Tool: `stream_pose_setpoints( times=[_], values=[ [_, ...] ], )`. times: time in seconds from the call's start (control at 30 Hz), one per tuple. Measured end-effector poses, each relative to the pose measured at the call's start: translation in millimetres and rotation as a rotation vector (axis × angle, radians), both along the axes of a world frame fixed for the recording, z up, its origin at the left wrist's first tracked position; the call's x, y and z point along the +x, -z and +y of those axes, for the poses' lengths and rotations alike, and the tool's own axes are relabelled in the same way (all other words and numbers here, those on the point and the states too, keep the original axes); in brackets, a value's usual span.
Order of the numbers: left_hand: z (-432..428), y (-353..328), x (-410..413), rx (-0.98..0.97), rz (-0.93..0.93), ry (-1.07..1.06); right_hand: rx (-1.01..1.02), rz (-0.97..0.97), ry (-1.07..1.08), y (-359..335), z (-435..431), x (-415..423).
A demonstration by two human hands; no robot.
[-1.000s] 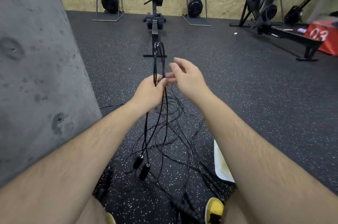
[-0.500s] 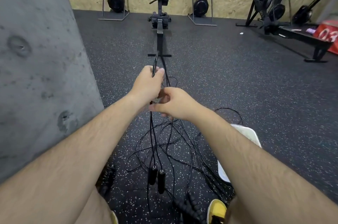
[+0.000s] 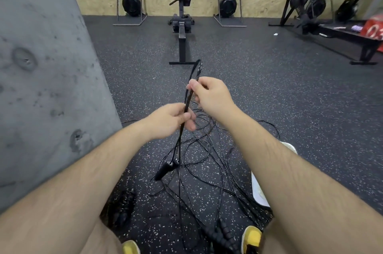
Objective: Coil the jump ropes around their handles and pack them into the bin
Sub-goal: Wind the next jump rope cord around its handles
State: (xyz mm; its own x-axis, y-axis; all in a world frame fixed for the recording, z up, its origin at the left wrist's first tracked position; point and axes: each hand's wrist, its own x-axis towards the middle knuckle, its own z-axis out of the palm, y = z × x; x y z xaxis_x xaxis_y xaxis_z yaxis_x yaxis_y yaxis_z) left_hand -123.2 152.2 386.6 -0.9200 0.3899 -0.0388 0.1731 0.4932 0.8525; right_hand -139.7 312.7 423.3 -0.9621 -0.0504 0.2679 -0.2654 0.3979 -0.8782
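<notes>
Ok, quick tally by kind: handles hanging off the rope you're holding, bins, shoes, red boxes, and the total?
Handles hanging from the held rope: 2
White bin, partly hidden by the arm: 1
Yellow shoes: 2
Red box: 1
Total: 6

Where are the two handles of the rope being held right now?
In the head view, the two handles hang side by side near the centre, below the left hand, over the tangle of ropes on the floor.
</notes>
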Motion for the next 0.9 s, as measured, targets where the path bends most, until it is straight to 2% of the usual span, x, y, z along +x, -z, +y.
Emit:
stream_pose_setpoints(
  times=[0.07, 0.2, 0.27, 0.33, 0.43, 0.57, 0.67, 0.73, 0.83, 0.9],
  values=[
    [6, -8, 1, 0.091, 0.046, -0.096, -0.049, -0.066, -0.060, 3, -1, 0],
    [10, -25, -3, 0.221, 0.188, -0.244, 0.238, -0.010, -0.016, 7, 12, 4],
    [12, -30, -5, 0.273, 0.222, -0.283, 0.285, 0.006, 0.040, 8, 18, 5],
    [14, -33, -4, 0.294, 0.253, -0.302, 0.261, -0.026, -0.029, 11, 21, 5],
    [14, -37, -5, 0.396, 0.292, -0.326, 0.305, -0.164, -0.256, 17, 22, 12],
    [17, -38, -3, 0.485, 0.267, -0.275, 0.373, -0.127, -0.192, 26, 12, 13],
    [18, -35, -4, 0.502, 0.219, -0.247, 0.255, -0.138, -0.164, 17, 6, 13],
    [14, -27, -6, 0.402, 0.152, -0.200, 0.117, -0.111, -0.135, 8, 7, 10],
    [10, -7, -1, 0.083, 0.054, -0.044, -0.017, -0.068, -0.057, -1, 10, 4],
    [10, 3, 1, 0.009, 0.019, -0.029, -0.130, -0.084, -0.051, -2, 9, 2]
  ],
)
